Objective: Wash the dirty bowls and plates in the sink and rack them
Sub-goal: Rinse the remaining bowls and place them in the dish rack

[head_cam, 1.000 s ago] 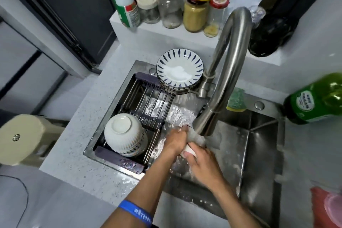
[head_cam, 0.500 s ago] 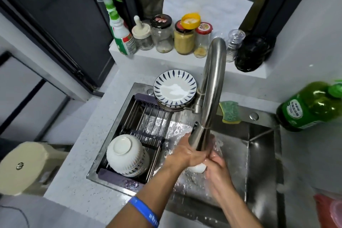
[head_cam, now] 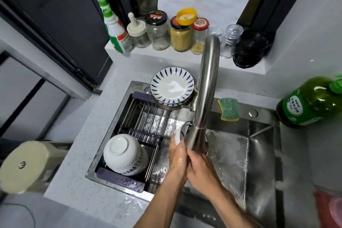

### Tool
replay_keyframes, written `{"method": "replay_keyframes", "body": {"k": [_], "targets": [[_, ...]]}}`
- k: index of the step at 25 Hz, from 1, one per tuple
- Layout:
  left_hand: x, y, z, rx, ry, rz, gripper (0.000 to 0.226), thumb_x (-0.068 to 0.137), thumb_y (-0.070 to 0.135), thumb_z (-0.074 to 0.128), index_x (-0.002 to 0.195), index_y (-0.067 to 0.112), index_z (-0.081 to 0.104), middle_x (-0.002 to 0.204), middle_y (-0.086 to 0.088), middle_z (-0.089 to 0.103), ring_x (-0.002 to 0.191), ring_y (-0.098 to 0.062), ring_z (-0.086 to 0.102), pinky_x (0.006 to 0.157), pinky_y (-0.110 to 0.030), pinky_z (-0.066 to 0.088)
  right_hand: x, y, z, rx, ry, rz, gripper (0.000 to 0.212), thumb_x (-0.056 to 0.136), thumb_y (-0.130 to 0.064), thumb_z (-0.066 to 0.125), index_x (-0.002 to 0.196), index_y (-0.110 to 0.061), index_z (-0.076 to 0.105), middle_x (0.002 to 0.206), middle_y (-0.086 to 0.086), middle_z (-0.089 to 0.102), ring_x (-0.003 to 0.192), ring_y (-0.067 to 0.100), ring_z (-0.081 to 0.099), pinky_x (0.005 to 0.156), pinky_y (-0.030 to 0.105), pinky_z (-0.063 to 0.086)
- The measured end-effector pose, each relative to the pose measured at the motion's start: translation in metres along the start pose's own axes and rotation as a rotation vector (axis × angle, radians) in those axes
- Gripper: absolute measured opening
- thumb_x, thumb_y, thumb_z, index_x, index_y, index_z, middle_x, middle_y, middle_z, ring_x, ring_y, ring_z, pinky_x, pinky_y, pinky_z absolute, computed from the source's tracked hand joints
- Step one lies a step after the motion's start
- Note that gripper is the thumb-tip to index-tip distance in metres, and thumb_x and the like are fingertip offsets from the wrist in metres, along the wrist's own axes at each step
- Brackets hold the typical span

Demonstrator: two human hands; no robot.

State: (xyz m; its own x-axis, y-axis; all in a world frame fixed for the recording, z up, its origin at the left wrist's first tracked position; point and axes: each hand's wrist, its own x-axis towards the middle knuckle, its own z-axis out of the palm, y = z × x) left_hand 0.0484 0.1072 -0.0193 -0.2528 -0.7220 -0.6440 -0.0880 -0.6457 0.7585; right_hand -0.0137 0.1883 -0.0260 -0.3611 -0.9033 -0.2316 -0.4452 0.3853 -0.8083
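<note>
While both hands (head_cam: pixel 188 163) apparently grip a bowl (head_cam: pixel 178 136), faucet (head_cam: pixel 205 98) hides it.

A home kitchen: a steel sink (head_cam: pixel 259 153) with a tall faucet (head_cam: pixel 207 87), spice jars (head_cam: pixel 180 33) on the ledge, and dish soap (head_cam: pixel 312 102).

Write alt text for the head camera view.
Both hands, left and right, hold a white dish under the faucet over the sink. An upturned white bowl and striped plates sit on the rack.
</note>
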Motion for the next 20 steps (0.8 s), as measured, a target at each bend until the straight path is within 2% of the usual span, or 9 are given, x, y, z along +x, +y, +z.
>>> {"method": "replay_keyframes", "body": {"k": [2,3,5,9,11,14,16,18,20], "targets": [[0.006,0.000,-0.002,0.091,0.028,-0.018,0.056,0.068,0.050,0.061,0.102,0.006,0.070,0.092,-0.013,0.073,0.082,-0.027,0.068,0.081,-0.042,0.057,0.000,0.002,-0.008,-0.339,-0.135,-0.148,0.051,0.090,-0.014,0.053,0.139,-0.024,0.045,0.128,0.002,0.060,0.122,0.017,0.053,0.111,0.031,0.032],[0.009,-0.002,-0.006,0.105,0.042,-0.046,0.058,0.068,0.053,0.057,0.104,0.010,0.071,0.101,-0.012,0.072,0.088,-0.025,0.068,0.086,-0.043,0.055,0.003,-0.001,-0.010,-0.513,-0.148,-0.190,0.054,0.087,-0.014,0.057,0.140,-0.020,0.045,0.130,0.001,0.060,0.126,0.018,0.050,0.115,0.033,0.024],[0.015,-0.004,-0.013,0.170,0.046,-0.083,0.054,0.073,0.055,0.051,0.108,0.018,0.070,0.113,-0.008,0.068,0.102,-0.024,0.066,0.095,-0.047,0.052,0.006,-0.010,-0.012,-0.524,-0.128,-0.183,0.056,0.081,-0.011,0.061,0.135,-0.019,0.050,0.128,-0.001,0.061,0.126,0.019,0.050,0.114,0.032,0.022],[0.005,0.003,-0.017,0.260,-0.055,-0.060,0.033,0.099,0.023,0.040,0.122,0.010,0.060,0.122,-0.006,0.062,0.110,-0.019,0.059,0.104,-0.042,0.045,0.002,-0.008,-0.007,-0.622,-0.177,-0.172,0.063,0.083,-0.003,0.057,0.143,-0.018,0.043,0.140,-0.002,0.052,0.137,0.019,0.038,0.121,0.042,0.012],[0.013,0.001,-0.025,0.229,-0.027,-0.044,0.036,0.094,0.026,0.044,0.123,0.011,0.059,0.120,-0.005,0.064,0.107,-0.018,0.061,0.103,-0.041,0.046,0.001,-0.010,-0.006,-0.468,-0.175,-0.192,0.046,0.084,-0.002,0.055,0.128,-0.016,0.056,0.130,-0.001,0.060,0.122,0.016,0.049,0.114,0.031,0.025],[0.015,0.003,-0.028,0.315,-0.110,-0.138,0.034,0.081,0.027,0.050,0.105,0.009,0.065,0.099,-0.014,0.069,0.085,-0.024,0.065,0.068,-0.035,0.054,-0.004,-0.007,0.001,-0.478,-0.183,-0.270,0.024,0.080,-0.012,0.067,0.103,-0.017,0.067,0.107,-0.003,0.070,0.100,0.015,0.064,0.101,0.027,0.036],[0.018,0.000,-0.029,0.247,-0.065,-0.118,0.034,0.087,0.024,0.050,0.115,0.011,0.065,0.105,-0.013,0.070,0.089,-0.025,0.067,0.070,-0.034,0.056,-0.007,0.001,0.006,-0.522,-0.085,-0.282,0.023,0.070,-0.006,0.072,0.090,-0.017,0.069,0.088,-0.002,0.072,0.081,0.017,0.067,0.087,0.028,0.043],[0.019,-0.003,-0.033,0.222,-0.024,-0.084,0.029,0.087,0.019,0.049,0.111,0.014,0.064,0.100,-0.011,0.071,0.092,-0.027,0.068,0.079,-0.038,0.057,-0.008,0.004,-0.001,-0.371,-0.064,-0.271,0.018,0.076,-0.004,0.067,0.088,-0.017,0.067,0.085,-0.001,0.072,0.077,0.018,0.066,0.070,0.027,0.046],[0.014,0.003,-0.034,0.325,-0.150,-0.168,0.018,0.089,0.016,0.046,0.098,0.015,0.062,0.084,-0.009,0.067,0.076,-0.024,0.065,0.063,-0.033,0.057,-0.010,0.006,-0.001,-0.441,-0.062,-0.376,0.006,0.088,-0.018,0.063,0.092,-0.018,0.066,0.086,-0.003,0.072,0.079,0.017,0.065,0.073,0.027,0.046]]}}
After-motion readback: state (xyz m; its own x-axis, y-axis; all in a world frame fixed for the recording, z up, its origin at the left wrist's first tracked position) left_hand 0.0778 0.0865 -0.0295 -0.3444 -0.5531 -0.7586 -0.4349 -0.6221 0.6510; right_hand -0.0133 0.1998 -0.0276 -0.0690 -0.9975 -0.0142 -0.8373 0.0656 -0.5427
